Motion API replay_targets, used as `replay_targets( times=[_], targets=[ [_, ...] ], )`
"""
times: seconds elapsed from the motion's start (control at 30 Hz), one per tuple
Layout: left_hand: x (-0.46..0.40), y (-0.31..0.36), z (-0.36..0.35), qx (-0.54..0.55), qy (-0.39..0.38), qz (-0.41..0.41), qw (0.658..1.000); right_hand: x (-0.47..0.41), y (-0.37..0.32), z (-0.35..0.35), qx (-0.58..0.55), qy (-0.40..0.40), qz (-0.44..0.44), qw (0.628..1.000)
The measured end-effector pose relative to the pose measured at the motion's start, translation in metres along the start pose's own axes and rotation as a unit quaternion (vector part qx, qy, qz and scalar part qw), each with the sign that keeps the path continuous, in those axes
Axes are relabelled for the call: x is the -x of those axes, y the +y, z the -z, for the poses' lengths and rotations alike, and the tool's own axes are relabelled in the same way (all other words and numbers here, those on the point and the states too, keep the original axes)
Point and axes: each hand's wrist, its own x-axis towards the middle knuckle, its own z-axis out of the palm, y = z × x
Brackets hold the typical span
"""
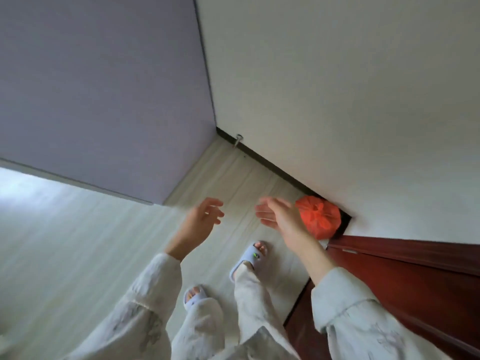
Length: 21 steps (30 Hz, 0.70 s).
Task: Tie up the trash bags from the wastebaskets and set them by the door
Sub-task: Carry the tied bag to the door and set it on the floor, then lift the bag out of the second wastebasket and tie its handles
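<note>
Head view: both hands [205,216] [279,215] spread, empty; tied red bag [320,219] upright, knot seemingly upward, beside door [415,276].

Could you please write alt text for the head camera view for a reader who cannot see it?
A tied orange trash bag sits on the pale floor against a white wall, beside a dark red door. Both hands, left hand and right hand, hover open and empty.

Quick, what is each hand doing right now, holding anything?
Left hand: open, fingers loosely curled, holding nothing.
Right hand: open, empty, in front of the tied orange trash bag on the floor.
</note>
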Motion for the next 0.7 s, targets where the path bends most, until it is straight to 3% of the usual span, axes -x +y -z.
replay_targets(
  times=[0.13,0.3,0.57,0.7],
  targets=[
    [0.080,-0.040,0.075,0.099,0.110,0.018,0.989,0.051,-0.003,-0.086,0.109,-0.087,0.047,0.989],
    [0.186,-0.107,0.163,0.217,0.241,0.037,0.945,0.120,0.028,-0.207,0.172,-0.195,0.068,0.963],
    [0.321,-0.214,0.318,0.268,0.449,0.083,0.848,0.197,0.067,-0.412,0.286,-0.370,0.062,0.882],
    [0.341,-0.244,0.395,0.274,0.504,0.079,0.815,0.207,0.050,-0.516,0.316,-0.421,0.100,0.844]
  ],
)
